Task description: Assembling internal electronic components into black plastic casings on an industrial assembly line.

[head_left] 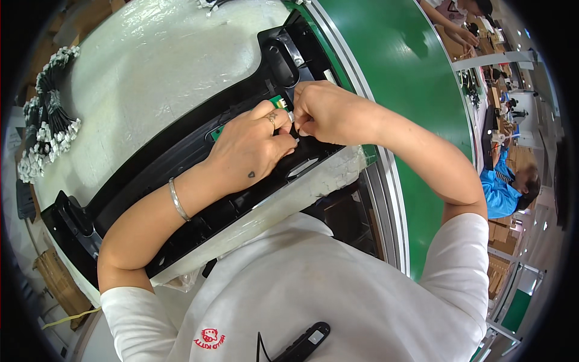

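A white foam-wrapped work surface (151,72) is seen beside a green conveyor belt (416,90), and a long black plastic frame (181,163) is laid across it from the lower left to the upper middle. The left hand (250,148) is pressed flat on the frame, fingers curled near a small green circuit board (276,101) which is seated in it. The right hand (322,111) is closed, and a small white connector (291,116) is pinched just beside the board.
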### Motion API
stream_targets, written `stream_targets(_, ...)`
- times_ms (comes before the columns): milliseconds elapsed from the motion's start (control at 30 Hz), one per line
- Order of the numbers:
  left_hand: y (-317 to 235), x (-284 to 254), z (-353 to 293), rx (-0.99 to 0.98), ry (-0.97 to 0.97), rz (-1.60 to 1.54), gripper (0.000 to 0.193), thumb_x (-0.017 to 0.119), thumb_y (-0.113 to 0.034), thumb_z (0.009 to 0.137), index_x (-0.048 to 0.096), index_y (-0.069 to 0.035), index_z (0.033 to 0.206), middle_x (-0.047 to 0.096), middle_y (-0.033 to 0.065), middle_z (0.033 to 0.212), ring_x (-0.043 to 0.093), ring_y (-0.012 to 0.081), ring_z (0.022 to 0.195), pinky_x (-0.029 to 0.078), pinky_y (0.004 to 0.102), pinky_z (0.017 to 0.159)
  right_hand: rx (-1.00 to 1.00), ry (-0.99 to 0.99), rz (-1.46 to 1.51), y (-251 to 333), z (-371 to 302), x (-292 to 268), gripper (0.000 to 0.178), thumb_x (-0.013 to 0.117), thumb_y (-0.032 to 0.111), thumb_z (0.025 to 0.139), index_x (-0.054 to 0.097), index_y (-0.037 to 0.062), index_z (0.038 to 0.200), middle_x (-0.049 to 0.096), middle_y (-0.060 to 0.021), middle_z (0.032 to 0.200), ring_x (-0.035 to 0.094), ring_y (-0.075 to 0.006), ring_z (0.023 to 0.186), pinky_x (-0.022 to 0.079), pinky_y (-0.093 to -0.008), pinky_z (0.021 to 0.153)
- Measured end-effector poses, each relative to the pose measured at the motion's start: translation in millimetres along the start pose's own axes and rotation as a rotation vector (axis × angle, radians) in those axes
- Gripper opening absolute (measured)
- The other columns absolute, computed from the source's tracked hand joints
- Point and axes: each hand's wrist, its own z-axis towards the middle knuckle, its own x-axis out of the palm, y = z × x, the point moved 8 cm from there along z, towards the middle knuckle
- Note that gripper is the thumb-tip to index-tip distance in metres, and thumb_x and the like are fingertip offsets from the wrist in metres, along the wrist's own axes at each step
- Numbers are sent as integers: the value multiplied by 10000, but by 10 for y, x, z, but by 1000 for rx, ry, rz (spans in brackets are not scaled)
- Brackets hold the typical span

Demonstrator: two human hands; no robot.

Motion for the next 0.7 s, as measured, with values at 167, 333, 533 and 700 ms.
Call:
stream_targets(167,-19,-8,-8,9,-16,-10,62,716,-111,747,716,-54,772,557,40,837,536,221,816,499,333,643,-80,-197,-70,46,-54,71,56,659,-71,692,638,-25,716,565,-150,851,598,-322,832,494,-389,722)
stream_targets(333,-31,3,-18,20,16,7,128,683,-120,770,749,-75,870,544,49,837,523,225,835,485,326,653,-80,-258,-166,123,-96,88,69,665,-69,689,644,-26,738,559,-152,878,609,-321,848,514,-394,724)
stream_targets(533,-90,48,-31,70,93,29,205,613,-112,813,760,-92,956,538,58,843,515,241,867,465,342,700,-116,-301,-361,228,-179,57,94,685,-28,685,644,-22,769,559,-144,920,601,-308,873,538,-382,725)
stream_targets(700,-104,46,-12,99,86,53,222,598,-89,811,756,-93,967,539,59,839,518,246,873,458,361,713,-131,-420,-633,278,-194,3,115,685,4,668,636,-17,770,556,-132,945,588,-290,925,543,-375,731)
